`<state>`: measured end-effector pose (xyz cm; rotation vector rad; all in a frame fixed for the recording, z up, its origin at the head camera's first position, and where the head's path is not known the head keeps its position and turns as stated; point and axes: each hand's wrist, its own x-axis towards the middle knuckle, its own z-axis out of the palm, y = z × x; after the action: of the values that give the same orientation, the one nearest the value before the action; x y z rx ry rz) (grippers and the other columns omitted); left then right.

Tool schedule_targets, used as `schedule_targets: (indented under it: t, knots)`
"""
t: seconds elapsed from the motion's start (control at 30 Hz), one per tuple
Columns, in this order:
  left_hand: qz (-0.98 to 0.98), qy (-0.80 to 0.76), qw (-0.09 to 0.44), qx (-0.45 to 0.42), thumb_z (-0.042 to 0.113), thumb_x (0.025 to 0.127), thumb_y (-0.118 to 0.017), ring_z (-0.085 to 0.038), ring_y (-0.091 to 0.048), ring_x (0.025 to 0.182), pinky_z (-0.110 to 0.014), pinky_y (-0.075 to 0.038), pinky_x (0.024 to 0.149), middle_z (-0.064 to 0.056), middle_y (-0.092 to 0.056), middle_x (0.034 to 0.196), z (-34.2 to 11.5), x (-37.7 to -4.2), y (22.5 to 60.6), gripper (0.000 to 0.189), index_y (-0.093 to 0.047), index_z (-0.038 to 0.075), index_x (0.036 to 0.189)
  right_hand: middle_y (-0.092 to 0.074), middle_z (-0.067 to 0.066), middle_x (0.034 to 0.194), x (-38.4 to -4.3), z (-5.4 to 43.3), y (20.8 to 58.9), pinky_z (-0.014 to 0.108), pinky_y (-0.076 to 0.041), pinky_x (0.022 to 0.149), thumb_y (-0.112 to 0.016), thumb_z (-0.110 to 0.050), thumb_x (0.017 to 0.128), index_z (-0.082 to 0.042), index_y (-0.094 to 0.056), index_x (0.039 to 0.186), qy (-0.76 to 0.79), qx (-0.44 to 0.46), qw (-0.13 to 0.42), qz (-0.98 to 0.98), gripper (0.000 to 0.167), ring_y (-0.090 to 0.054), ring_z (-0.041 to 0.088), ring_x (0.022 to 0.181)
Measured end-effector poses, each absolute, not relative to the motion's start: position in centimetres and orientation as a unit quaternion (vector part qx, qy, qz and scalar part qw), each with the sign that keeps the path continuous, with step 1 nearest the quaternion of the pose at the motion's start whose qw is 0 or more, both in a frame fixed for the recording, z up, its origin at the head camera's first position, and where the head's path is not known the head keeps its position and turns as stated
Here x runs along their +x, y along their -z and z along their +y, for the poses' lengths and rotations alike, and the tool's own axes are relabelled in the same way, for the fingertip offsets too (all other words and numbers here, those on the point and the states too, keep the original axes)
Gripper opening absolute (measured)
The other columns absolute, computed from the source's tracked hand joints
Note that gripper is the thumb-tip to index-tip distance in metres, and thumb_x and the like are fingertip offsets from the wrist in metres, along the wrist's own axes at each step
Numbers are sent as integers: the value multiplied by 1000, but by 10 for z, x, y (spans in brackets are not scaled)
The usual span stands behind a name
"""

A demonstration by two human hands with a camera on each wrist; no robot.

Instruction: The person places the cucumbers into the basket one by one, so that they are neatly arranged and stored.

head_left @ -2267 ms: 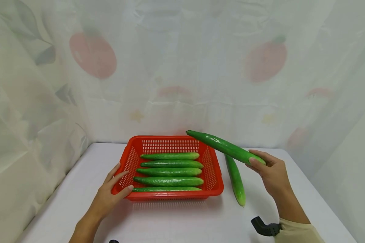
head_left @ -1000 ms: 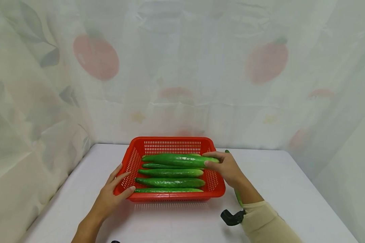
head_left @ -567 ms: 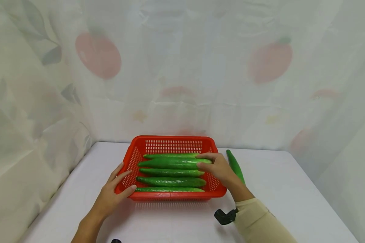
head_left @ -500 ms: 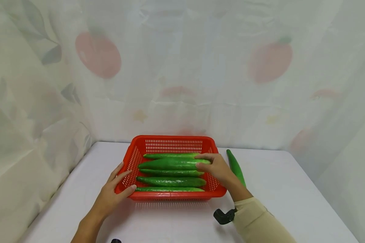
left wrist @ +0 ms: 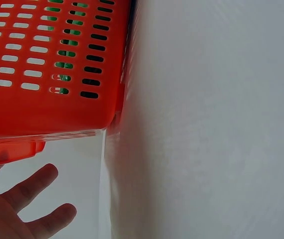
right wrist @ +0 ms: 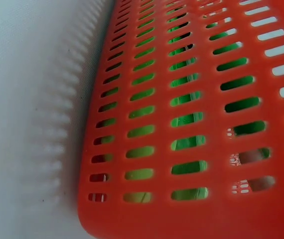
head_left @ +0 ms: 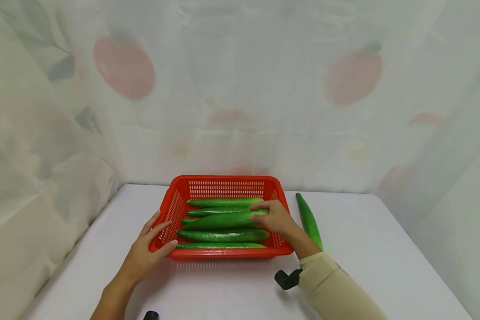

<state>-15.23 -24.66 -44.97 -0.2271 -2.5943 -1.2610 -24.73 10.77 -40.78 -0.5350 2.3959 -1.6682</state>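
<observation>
In the head view my right hand [head_left: 277, 218] pinches the paler end of a green cucumber [head_left: 220, 221] between thumb and fingers. That cucumber lies crosswise over a neighbour within the red basket [head_left: 226, 252], partly covering it. Several more cucumbers [head_left: 222, 236] lie side by side in there. My left hand [head_left: 145, 249] rests on the basket's left rim, thumb at the front corner, fingers spread and fairly straight. The left wrist view shows fingers [left wrist: 35, 184] of that hand outside the basket, near its rim. Slots in the basket wall [right wrist: 192, 159] reveal green cucumbers in the right wrist view.
Another cucumber [head_left: 310, 222] lies on the white-covered table [head_left: 368, 249], right of the basket and behind the right forearm. A black curved piece [head_left: 286, 279] sticks out at the right wrist. Printed curtains [head_left: 240, 89] hang behind and to the left.
My right hand carried the cucumber from the right side into the basket, lowering it and shifting it toward the front over the others. My left hand stayed at the rim.
</observation>
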Motion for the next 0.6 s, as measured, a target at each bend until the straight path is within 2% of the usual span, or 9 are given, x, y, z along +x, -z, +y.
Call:
schedule_targets:
  t: [0.17,0.37,0.5,0.6]
  knots:
    - [-890,430,126,-78,35,88,-70,-39,-30,134,-61,-36,92,-2,-22,157,-245,-151,447,56,-56,9,135,-57,25,123,-247,109,409,43,-56,69,-64,-2,89,8,-62,118,592,-171,112,780,31,-65,29,91]
    - [-888,434,130,-84,33,87,-71,-39,-29,135,-61,-34,93,-3,-23,156,-241,-150,442,54,-57,8,133,-55,19,127,-245,110,407,45,-56,67,-66,0,89,3,-65,113,624,-152,89,762,24,-63,32,99]
    - [-889,432,129,-81,34,87,-71,-40,-29,135,-64,-32,93,-3,-23,156,-241,-149,442,54,-57,8,133,-54,18,129,-245,110,407,52,-53,73,-66,1,90,4,-65,111,647,-149,83,743,22,-60,38,103]
    - [-890,431,125,-79,34,87,-71,-40,-28,135,-66,-32,93,-3,-22,157,-243,-149,444,55,-56,8,134,-56,20,125,-244,111,407,55,-51,76,-66,0,90,3,-65,112,655,-153,81,735,23,-59,39,105]
